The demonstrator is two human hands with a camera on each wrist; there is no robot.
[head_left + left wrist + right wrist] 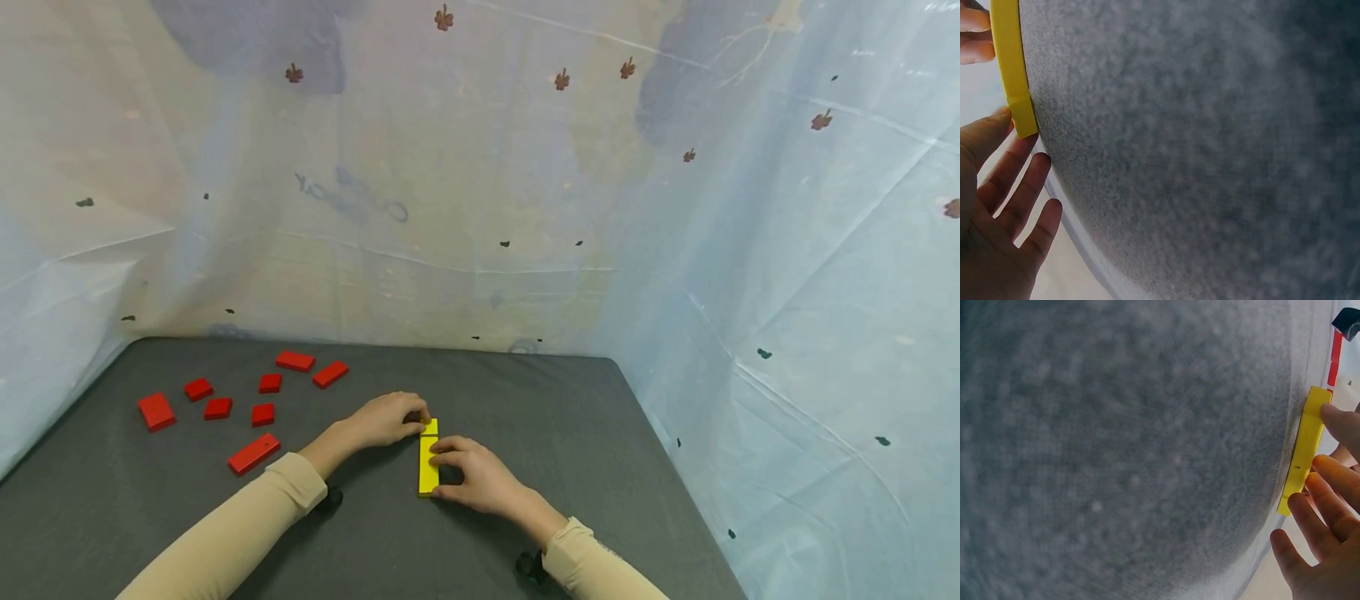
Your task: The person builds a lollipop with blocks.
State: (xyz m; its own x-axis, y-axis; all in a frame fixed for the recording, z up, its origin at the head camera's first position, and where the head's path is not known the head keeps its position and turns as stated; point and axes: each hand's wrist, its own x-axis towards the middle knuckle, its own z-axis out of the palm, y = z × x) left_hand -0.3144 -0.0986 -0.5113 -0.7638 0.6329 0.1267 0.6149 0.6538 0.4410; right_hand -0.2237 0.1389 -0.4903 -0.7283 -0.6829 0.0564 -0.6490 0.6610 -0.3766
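Near the middle of the dark table lies a long yellow block [428,467] with a small yellow block [430,427] at its far end, a thin seam between them. At the small block, my left hand [387,419] pinches with thumb and index finger; its other fingers are spread in the left wrist view. My right hand [480,477] rests its thumb near the long block's near end and its fingertips farther along. In the right wrist view these fingers [1310,525] are fairly straight and spread beside the long yellow block [1307,434].
Several red blocks lie scattered on the left of the table, among them a long one [254,454] nearest my left forearm and a squarish one [157,412] at the far left. A pale printed sheet [465,192] hangs behind the dark table [375,550] and along its sides.
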